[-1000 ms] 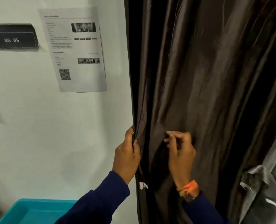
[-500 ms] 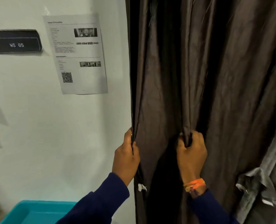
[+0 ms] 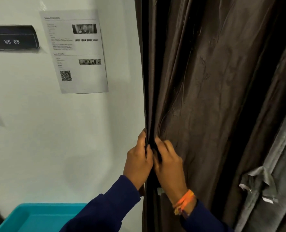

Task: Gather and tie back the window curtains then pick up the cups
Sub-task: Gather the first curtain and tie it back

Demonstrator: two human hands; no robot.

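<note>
At curtain's left edge, left hand (image 3: 138,162) & right hand (image 3: 168,163) touch, both pinching folds of the brown curtain (image 3: 205,97), which hangs right of the white wall (image 3: 63,131). Tip: keep pleats bunched tight, gather more fabric w/ right hand. Cups not visible.
</note>
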